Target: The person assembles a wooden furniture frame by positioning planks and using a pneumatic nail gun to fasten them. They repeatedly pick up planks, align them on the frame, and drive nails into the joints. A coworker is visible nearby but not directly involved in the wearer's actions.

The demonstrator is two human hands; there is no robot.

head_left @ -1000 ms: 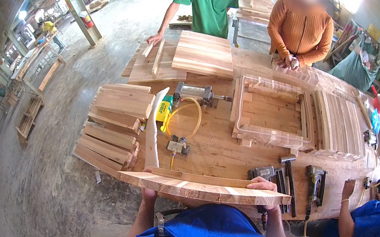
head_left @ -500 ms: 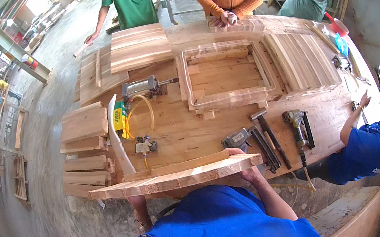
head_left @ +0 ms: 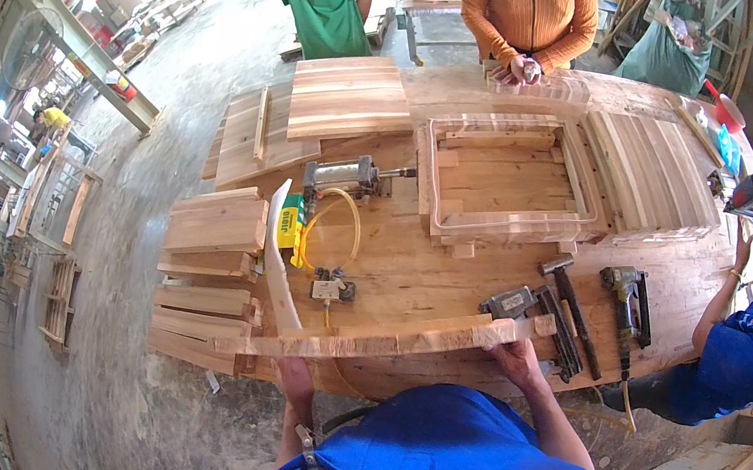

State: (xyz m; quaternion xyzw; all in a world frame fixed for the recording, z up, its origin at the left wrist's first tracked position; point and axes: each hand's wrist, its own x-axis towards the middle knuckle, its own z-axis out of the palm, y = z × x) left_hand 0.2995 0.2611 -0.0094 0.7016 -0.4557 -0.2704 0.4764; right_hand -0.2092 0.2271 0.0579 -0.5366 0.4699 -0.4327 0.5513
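A long curved wooden panel point(head_left: 399, 338) lies along the near edge of the wooden workbench point(head_left: 449, 278). My right hand point(head_left: 517, 353) grips its right end from below. My left hand point(head_left: 292, 371) holds its left part from underneath, mostly hidden by the panel. A narrow curved wooden strip point(head_left: 279, 263) stands on edge at the panel's left end. My blue shirt fills the bottom of the view.
On the bench lie nail guns point(head_left: 627, 299), a pneumatic clamp point(head_left: 347, 174) with a yellow hose point(head_left: 328, 226), a rectangular wooden frame point(head_left: 507, 182) and slatted boards point(head_left: 649, 172). Plank stacks point(head_left: 208, 276) sit at left. Three people stand around the bench.
The view has swung and tilted; the panel now sits slanted in the picture. Both hands keep hold of it. The person at right has raised a tool.
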